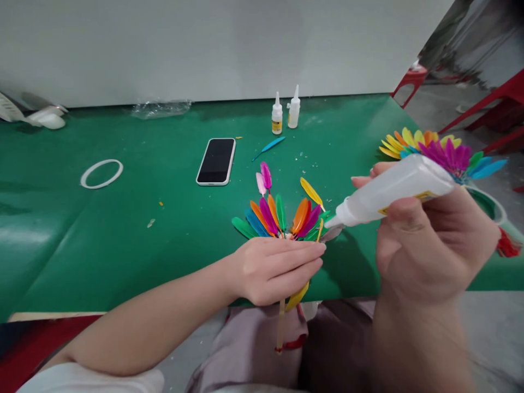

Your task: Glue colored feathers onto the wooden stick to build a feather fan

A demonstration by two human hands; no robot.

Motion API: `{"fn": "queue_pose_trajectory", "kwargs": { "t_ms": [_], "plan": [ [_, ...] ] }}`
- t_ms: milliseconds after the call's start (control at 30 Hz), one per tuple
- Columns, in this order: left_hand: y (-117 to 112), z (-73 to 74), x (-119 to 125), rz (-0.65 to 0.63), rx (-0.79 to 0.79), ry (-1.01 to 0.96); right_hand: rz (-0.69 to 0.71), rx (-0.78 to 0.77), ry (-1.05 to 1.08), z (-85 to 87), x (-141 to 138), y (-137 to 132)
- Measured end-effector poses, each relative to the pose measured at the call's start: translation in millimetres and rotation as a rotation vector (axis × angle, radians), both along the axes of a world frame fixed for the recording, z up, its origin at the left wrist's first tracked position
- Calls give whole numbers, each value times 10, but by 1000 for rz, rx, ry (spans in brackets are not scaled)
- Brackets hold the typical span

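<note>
My left hand (275,268) lies closed over the base of a fan of coloured feathers (282,215) near the front edge of the green table (123,240); a wooden stick (280,327) hangs below it. My right hand (429,245) grips a white glue bottle (393,194), tilted with its nozzle pointing left at the feathers' right side. Loose pink and yellow feathers (311,192) lie just behind the fan.
A black phone (216,161) lies mid-table, with two small glue bottles (285,113) and a blue feather (270,146) behind it. A white ring (101,173) sits at left. A finished feather fan (442,152) rests at right. Red stools (487,103) stand beyond the table.
</note>
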State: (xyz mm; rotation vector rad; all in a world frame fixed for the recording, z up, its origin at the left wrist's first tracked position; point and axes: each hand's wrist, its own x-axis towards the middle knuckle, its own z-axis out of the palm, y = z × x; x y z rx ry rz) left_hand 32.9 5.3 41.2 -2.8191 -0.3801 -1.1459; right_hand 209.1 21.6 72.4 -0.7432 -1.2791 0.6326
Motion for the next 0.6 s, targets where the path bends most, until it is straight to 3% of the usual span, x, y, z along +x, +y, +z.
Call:
{"fn": "queue_pose_trajectory", "kwargs": {
  "t_ms": [600],
  "plan": [
    [-76,-3,-20,36,-103,26,-42,48,-95,-41,-58,-21]
  ]
}}
